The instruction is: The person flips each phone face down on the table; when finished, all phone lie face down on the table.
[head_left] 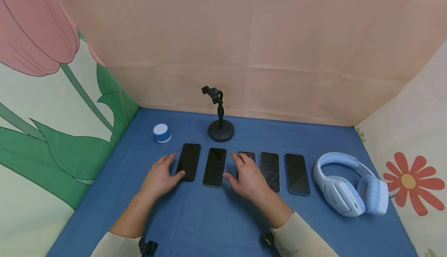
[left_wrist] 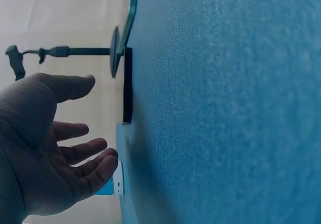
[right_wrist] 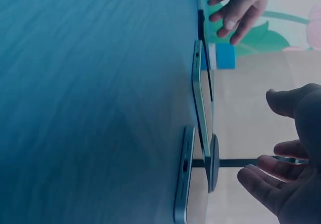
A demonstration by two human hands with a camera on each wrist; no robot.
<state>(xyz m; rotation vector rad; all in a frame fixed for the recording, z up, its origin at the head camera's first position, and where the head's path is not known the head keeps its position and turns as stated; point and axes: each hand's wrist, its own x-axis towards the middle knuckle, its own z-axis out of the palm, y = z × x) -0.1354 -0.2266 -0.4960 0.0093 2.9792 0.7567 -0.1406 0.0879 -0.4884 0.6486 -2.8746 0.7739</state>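
Note:
Several dark-screened phones lie face up in a row on the blue cloth. My left hand (head_left: 161,176) is just left of the leftmost phone (head_left: 189,162), fingers loosely spread and holding nothing. In the left wrist view that hand (left_wrist: 55,143) hovers above the cloth, thumb and fingers apart. Between the hands lies a second phone (head_left: 214,167). Over the middle phone (head_left: 250,155), partly hiding it, is my right hand (head_left: 248,179), also holding nothing. The right wrist view shows its relaxed fingers (right_wrist: 263,181) above the phone edges. Two more phones, one (head_left: 270,169) and another (head_left: 297,174), lie to its right.
A small black stand (head_left: 221,130) with a clip on top stands behind the phones. At the back left sits a blue jar with a white lid (head_left: 161,129). Light blue headphones (head_left: 343,197) lie at the right. A beige backdrop (head_left: 244,55) closes off the back.

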